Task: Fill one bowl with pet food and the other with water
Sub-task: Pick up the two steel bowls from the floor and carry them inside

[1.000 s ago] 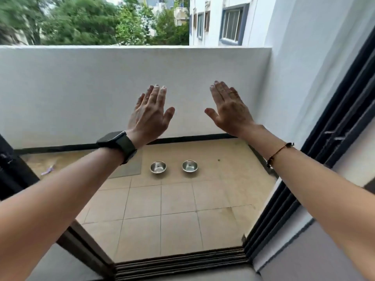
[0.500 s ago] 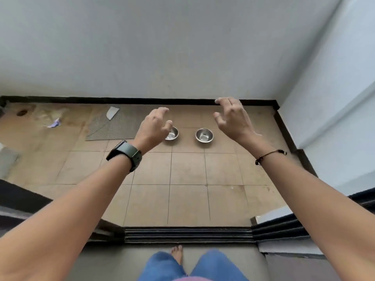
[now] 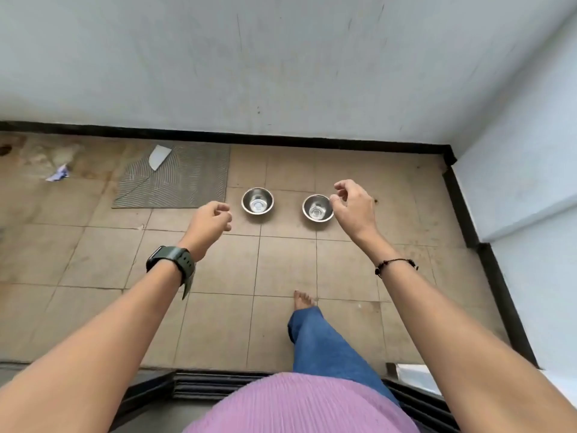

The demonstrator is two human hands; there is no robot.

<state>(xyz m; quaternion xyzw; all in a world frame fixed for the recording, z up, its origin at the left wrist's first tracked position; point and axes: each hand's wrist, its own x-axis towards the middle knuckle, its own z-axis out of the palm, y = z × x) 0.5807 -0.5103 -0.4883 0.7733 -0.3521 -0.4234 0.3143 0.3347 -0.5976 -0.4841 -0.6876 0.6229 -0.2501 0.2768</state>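
Observation:
Two small steel bowls stand side by side on the tiled balcony floor (image 3: 281,264), both with nothing in them: the left bowl (image 3: 257,201) and the right bowl (image 3: 317,208). My left hand (image 3: 209,226), with a dark watch on its wrist, hovers in the air just left of the left bowl, fingers loosely curled and holding nothing. My right hand (image 3: 352,204) hovers at the right bowl's right edge in the picture, well above it, fingers also loosely curled and holding nothing. No pet food or water container is in view.
A grey ribbed mat (image 3: 175,182) with a white shard (image 3: 158,156) lies left of the bowls, and a paper scrap (image 3: 57,175) farther left. White walls with black skirting (image 3: 462,214) close the back and right. My bare foot (image 3: 303,300) stands beyond the door track (image 3: 218,385).
The view has tipped down from the parapet to the floor. I have stepped over the door track onto the balcony. Both hands dropped, and their fingers went from straight to loosely curled.

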